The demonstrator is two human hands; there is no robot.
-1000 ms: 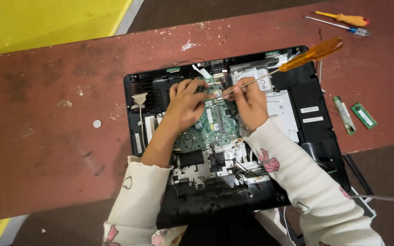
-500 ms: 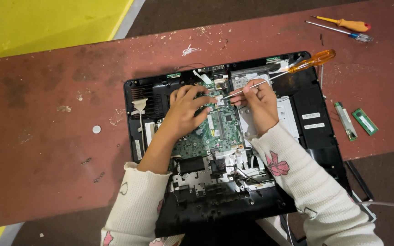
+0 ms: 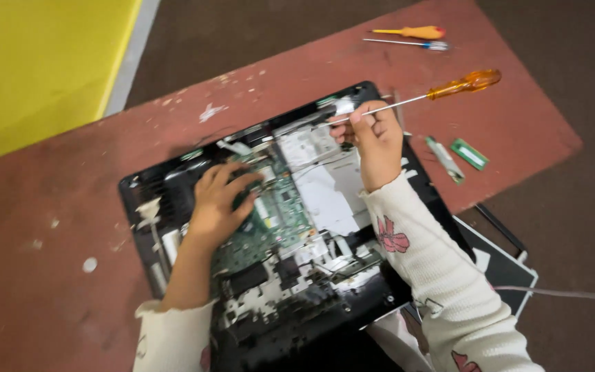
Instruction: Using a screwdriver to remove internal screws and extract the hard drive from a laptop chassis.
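The right hand [image 3: 378, 138] has lifted its orange-handled screwdriver [image 3: 414, 98] off the green circuit board [image 3: 270, 220], fingers pinching the shaft. The left hand [image 3: 218, 203] stays flat on that board, inside the opened laptop [image 3: 173, 179] on the surface [image 3: 56, 200].

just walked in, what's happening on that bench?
A person has an opened black computer chassis lying on a worn red table. Their left hand rests flat on the green circuit board inside. Their right hand holds a long screwdriver with an amber handle by its metal shaft, tip near the chassis's far edge. Two smaller screwdrivers and two small green memory modules lie on the table beyond.
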